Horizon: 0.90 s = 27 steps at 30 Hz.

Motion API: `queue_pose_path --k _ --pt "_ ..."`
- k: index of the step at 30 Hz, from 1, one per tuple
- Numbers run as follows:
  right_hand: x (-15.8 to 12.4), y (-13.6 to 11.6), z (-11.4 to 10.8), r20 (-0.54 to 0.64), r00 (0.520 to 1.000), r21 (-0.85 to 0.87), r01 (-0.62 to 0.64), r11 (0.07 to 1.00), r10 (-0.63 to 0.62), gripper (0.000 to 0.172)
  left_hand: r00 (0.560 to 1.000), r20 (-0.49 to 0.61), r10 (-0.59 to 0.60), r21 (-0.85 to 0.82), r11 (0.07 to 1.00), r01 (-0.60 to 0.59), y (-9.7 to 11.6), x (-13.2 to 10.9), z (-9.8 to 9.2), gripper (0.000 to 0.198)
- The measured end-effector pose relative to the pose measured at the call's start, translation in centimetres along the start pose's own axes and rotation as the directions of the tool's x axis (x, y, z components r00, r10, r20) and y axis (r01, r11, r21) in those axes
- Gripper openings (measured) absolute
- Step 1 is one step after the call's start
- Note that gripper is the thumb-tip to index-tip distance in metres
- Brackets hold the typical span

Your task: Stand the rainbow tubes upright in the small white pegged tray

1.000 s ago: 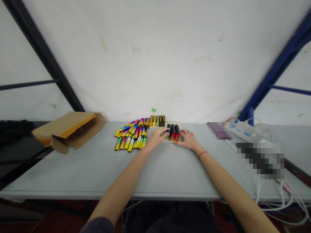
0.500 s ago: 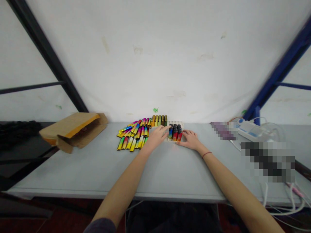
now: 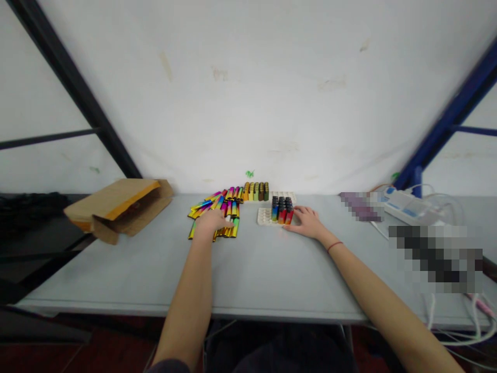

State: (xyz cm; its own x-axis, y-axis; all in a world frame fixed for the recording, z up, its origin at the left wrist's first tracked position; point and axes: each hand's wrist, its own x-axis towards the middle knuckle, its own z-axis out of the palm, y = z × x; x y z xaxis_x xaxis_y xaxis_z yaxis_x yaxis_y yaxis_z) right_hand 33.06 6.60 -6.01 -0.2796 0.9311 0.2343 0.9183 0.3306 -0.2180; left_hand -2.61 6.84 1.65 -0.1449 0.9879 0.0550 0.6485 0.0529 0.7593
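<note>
Over the pile of shiny multicoloured lighters (image 3: 202, 205) on the left is my left hand (image 3: 213, 221); its fingers point right and are partly hidden, so what they hold, if anything, cannot be made out. My right hand (image 3: 306, 221) rests with thumb and fingers apart against the right side of a white tray (image 3: 265, 216). Several upright lighters with black tops (image 3: 282, 210), blue and red, fill the tray's right part, while empty holes show at its left. Behind stand rows of gold and green lighters (image 3: 256, 191) in another holder.
An open brown cardboard box (image 3: 116, 204) lies at the left of the grey table (image 3: 272, 274). Behind the front tray is another white tray (image 3: 284, 197). To the right are a purple blurred item (image 3: 359, 206), a white power strip (image 3: 406, 207) and cables.
My left hand has moved left from the front tray to the lighter pile, uncovering the tray's left part. My right hand has stayed beside the tray.
</note>
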Motion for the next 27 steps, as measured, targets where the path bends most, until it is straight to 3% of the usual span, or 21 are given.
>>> queue_pose_path --k 3,6,9,11,13,16,20,23,27 --pt "0.0 -0.1 0.0 0.001 1.000 0.001 -0.003 1.000 0.003 0.078 0.998 -0.014 -0.059 0.187 0.980 0.061 0.7 -0.4 0.3 0.037" --pt "0.0 -0.2 -0.1 0.002 1.000 0.002 -0.007 1.000 0.007 0.080 0.999 0.024 -0.042 0.183 0.982 0.037 1.4 -0.7 0.1 0.032" --pt "0.0 -0.1 -0.2 0.004 1.000 0.008 -0.007 1.000 0.007 0.081 0.995 0.102 -0.023 0.030 0.999 0.020 2.3 -0.7 0.5 0.036" --pt "0.0 0.0 -0.1 0.004 1.000 0.010 -0.004 1.000 0.004 0.081 0.990 0.128 -0.053 -0.151 0.986 0.073 2.8 -0.6 1.4 0.032" --pt "0.0 0.0 -0.1 0.002 1.000 0.010 -0.003 1.000 0.003 0.080 0.983 0.155 -0.099 -0.342 0.928 0.147 3.3 -0.7 2.6 0.025" --pt "0.0 0.1 0.0 0.003 1.000 0.009 -0.004 1.000 0.004 0.079 0.982 0.182 -0.054 -0.515 0.845 0.142 3.8 -1.0 4.5 0.017" --pt "0.0 0.1 -0.1 0.007 1.000 0.005 0.003 1.000 -0.003 0.080 0.965 0.257 0.049 -0.659 0.739 0.138 4.1 -1.3 6.6 0.024" --pt "0.0 0.0 -0.1 0.008 1.000 0.001 0.000 1.000 0.000 0.080 0.960 0.271 0.063 -0.725 0.670 0.161 4.1 -1.3 7.8 0.029" --pt "0.0 0.0 -0.2 0.018 1.000 -0.004 0.003 1.000 -0.003 0.081 0.981 0.171 0.090 -0.705 0.707 0.058 3.9 -1.1 8.8 0.033"
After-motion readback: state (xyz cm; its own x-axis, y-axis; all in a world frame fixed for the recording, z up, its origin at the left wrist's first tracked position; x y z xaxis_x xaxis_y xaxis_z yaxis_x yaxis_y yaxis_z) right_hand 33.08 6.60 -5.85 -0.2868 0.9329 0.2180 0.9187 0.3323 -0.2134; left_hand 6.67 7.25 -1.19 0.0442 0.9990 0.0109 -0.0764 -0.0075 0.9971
